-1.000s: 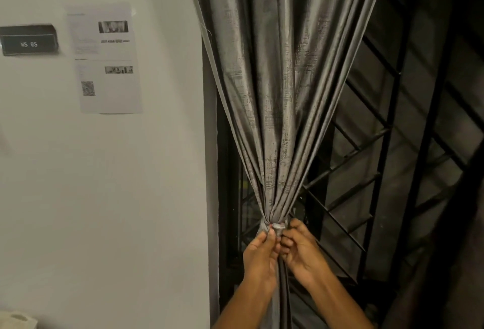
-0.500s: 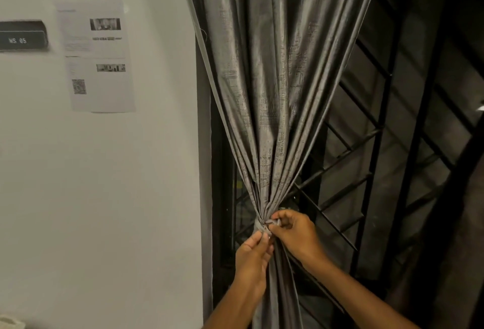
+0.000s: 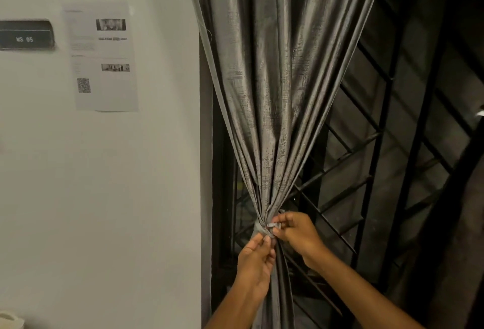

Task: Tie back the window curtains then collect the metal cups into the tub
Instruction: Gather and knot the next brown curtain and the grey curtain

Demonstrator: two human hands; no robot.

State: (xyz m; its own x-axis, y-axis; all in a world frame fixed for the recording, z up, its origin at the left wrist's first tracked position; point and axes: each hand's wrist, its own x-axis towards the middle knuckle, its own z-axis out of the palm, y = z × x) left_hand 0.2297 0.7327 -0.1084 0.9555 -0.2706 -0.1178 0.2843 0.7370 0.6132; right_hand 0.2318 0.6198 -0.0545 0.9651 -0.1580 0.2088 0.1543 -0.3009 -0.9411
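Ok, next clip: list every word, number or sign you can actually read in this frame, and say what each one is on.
"WS 05": white characters on the dark plaque mounted on the wall.
Paper sheet taped to the wall: body text and the bold line under its top photo are too blurred to read.
QR code on that sheet: visible, but it carries no readable text.
Curtain and window grille: no writing.

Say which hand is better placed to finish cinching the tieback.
Right, probably. The right hand already pinches the tieback end at the gathered curtain; the left hand sits just below, gripping the bundle steady.
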